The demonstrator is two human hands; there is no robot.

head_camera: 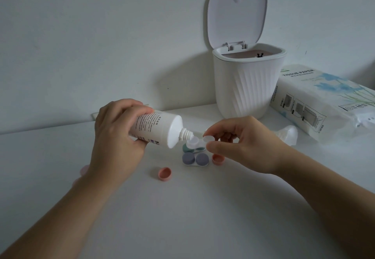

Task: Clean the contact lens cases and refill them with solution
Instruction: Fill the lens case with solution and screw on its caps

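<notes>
The left hand [113, 131] grips a white solution bottle [156, 128], tilted, nozzle at one cup of a clear lens case [195, 141] pinched by the right hand [241, 143] above the counter [203, 208]. A pack [324, 100] reads "TISSUE PAPER".

Bare white tabletop [192, 218] lay open across the lower frame, ribbed white plastic bin [246, 84] and printed white tissue pack [328, 104] blocked the upper right, small coral round caps [164, 174] dotted the centre
</notes>
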